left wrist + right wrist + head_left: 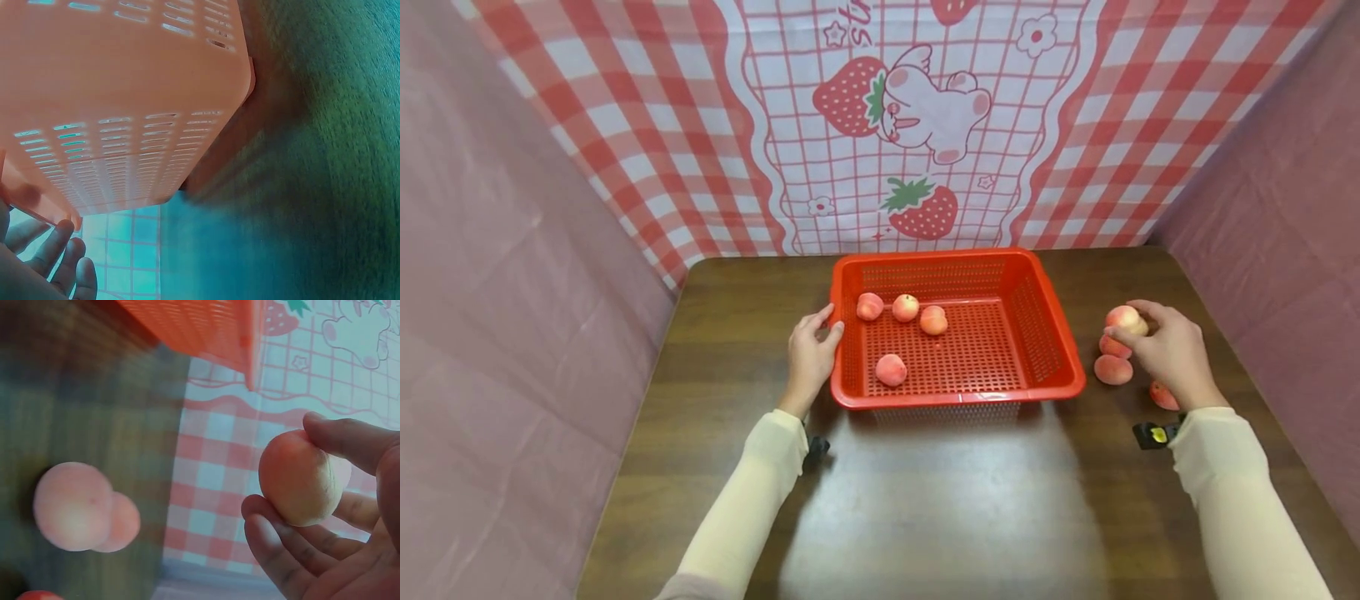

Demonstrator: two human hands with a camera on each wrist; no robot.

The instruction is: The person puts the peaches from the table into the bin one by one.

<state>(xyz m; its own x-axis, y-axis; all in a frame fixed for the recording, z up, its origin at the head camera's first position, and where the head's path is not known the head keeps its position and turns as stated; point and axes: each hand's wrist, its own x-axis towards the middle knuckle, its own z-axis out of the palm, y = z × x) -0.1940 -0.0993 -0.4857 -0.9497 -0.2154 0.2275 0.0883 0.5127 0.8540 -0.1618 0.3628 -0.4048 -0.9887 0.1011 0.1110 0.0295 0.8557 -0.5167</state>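
At the left end of a red plastic basket (pixel 958 398), my left hand (pixel 811 354) grips the rim with its thumb at the top edge. In the left wrist view, the fingertips (pixel 61 232) lie against the rim. Several peaches (pixel 891 370) sit in the basket, mostly toward its left half. To the right of the basket my right hand (pixel 1176 354) holds a pink and yellow peach (pixel 297 478) between thumb and fingers, raised over the table in the right wrist view. Below that hand lie two peaches (pixel 1112 369) close together, and another peach (pixel 1163 396) is partly hidden by the wrist.
The basket stands near the back of a brown wooden table (pixel 730 333). A red-and-white checked cloth (pixel 662 133) with strawberry prints hangs behind it. Pink cloth (pixel 512 292) closes off both sides. A black wrist strap (pixel 1153 435) shows at the right sleeve.
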